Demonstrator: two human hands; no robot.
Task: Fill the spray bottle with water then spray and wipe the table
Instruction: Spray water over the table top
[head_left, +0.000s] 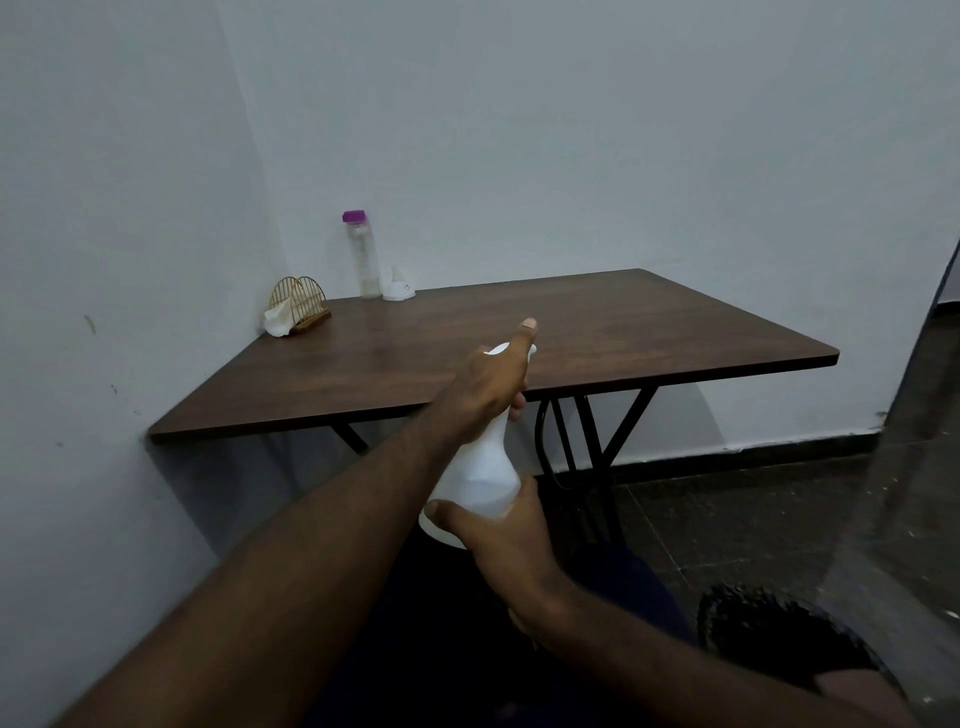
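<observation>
I hold a white spray bottle (480, 470) in front of the near edge of the brown wooden table (649, 332), its nozzle end pointing toward the tabletop. My left hand (491, 387) grips the bottle's neck and spray head, with one digit stretched forward over the top. My right hand (501, 535) cups the bottle's wide base from below, thumb across its side. A white tissue (277, 323) sits in a gold wire holder (300, 307) at the table's far left corner.
A clear water bottle with a purple cap (362, 257) and a small white object (399, 290) stand against the back wall. Walls close off the table's left and far sides. Black metal legs (587, 441) sit under it. A dark round object (779, 639) lies on the floor at right.
</observation>
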